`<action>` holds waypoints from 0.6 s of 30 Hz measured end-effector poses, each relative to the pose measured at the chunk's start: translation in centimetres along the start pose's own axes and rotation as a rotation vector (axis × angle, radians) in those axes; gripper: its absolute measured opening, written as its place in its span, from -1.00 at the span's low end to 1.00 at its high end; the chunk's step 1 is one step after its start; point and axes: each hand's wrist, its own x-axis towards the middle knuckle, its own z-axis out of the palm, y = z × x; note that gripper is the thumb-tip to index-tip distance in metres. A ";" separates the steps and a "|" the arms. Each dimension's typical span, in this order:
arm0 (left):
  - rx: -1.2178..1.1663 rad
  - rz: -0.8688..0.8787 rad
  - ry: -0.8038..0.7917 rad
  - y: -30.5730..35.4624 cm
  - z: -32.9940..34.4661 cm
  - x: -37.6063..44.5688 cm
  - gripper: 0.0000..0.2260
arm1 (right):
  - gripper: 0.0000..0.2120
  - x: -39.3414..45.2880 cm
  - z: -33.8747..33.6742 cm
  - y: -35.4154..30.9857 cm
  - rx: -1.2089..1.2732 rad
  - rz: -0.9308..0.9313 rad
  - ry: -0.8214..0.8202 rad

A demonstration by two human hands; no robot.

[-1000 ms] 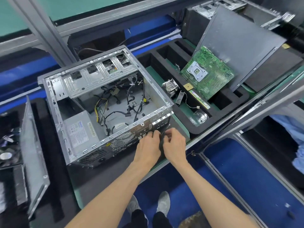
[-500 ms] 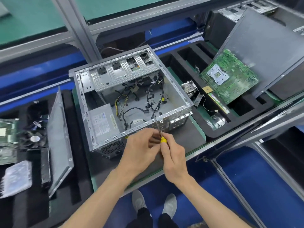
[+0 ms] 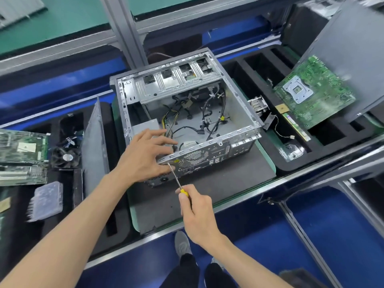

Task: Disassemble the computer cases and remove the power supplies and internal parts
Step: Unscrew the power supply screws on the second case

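1. The computer case (image 3: 187,113) lies on its side, open face up, on a dark mat (image 3: 218,183) in the middle of the counter (image 3: 239,206); its rear panel faces the person, and the power supply (image 3: 145,126) sits in the near-left corner, mostly hidden under the left hand.
2. The left hand (image 3: 143,154) lies spread over that corner, fingers straight and splayed, thumb against the rear panel; its grip is wide and holds nothing, and it appears to steady the case.
3. The right hand (image 3: 199,217) has its grip curled round the yellow handle of a screwdriver (image 3: 176,179); the thin shaft slants up and left, its tip at the rear panel just below the top flange, beside the left thumb.
4. Judged from this, the step in hand is loosening a screw that fixes the power supply to the rear panel; whether the tip is seated in a screw head cannot be told.
5. Handling: the case is stiff sheet steel, light now that it is gutted, so it would likely slide under the driver's push unless pressed down; its stamped edges look sharp, so flat faces are the safer hold.
6. The power supply is likely dense and heavy for its bulk; take it by its box sides, not by the cables (image 3: 207,121), which are soft and trail loose across the floor of the case.
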 end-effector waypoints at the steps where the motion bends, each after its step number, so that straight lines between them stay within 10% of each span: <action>1: 0.000 -0.001 0.017 0.0 0.1 0.0 -0.72 | -0.69 -0.2 0.2 0.0 -0.004 0.009 0.007; 13: 0.001 0.019 0.062 -0.3 0.3 -0.1 -0.67 | -0.76 -0.6 0.7 -1.2 -0.175 0.040 0.089; 18: 0.007 0.021 0.073 -0.2 0.3 -0.2 -0.67 | -0.78 -0.5 -0.4 -2.3 0.757 0.447 -0.038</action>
